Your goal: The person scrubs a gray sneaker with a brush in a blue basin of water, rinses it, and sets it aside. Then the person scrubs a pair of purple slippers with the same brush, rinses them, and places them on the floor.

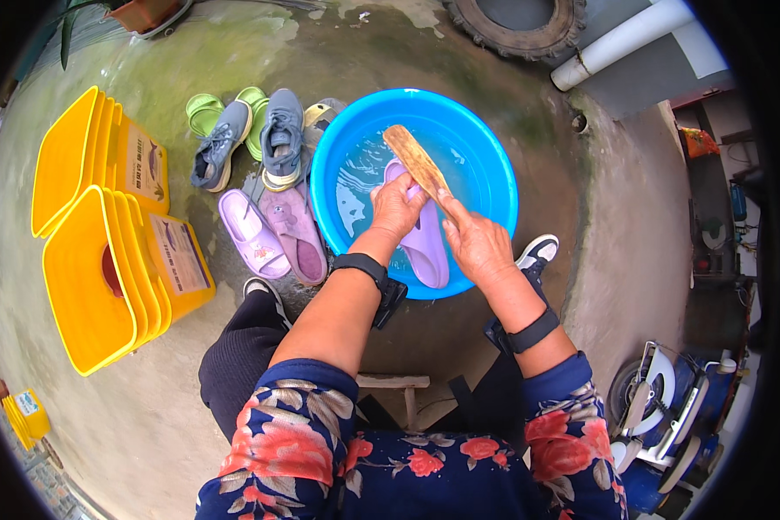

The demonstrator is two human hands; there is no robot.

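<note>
Over a blue plastic basin (502, 146) of water, my left hand (395, 207) grips a lilac slide sandal (427, 257) by its upper part. The sandal slants across the basin, one end near the front rim. My right hand (478, 244) is closed around the handle of a wooden brush (416, 156). The brush lies over the sandal's far end, so its bristles are hidden beneath the wood. Water (364, 162) with bright reflections shows around the sandal.
Left of the basin are grey lace-up sneakers (282, 130), green slides (203, 112), a lilac slide (250, 231) and a mauve slipper (297, 227). Stacked yellow buckets (91, 279) stand farther left. A tyre (526, 40) and white pipe (624, 40) lie beyond. A wooden stool (393, 381) shows between my legs.
</note>
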